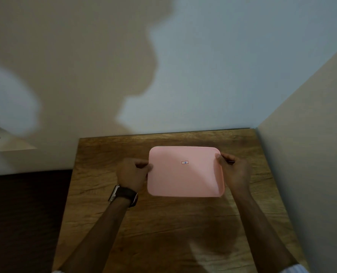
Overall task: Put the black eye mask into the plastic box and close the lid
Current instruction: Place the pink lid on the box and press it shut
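While both hands pinch its short edges, left grip (132, 172) at 9 o'clock, right grip (233, 170) at 3 o'clock, the pink lid (185, 172) sits over the plastic box on the tabletop (163, 233). Judged light, thin, slightly flexible and smooth: hold at the rims, press corners evenly. Eye mask not visible.

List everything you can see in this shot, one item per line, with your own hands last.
Lid: one, pink, held flat over the table's far middle; the box and eye mask are not visible.
Sticker: one, small, red-edged, at the lid's centre.
Table: one, brown wood, set in the wall corner.
Watch: one, dark strap, on the left wrist.
Left hand: one, gripping the lid's left edge.
Right hand: one, gripping the lid's right edge.
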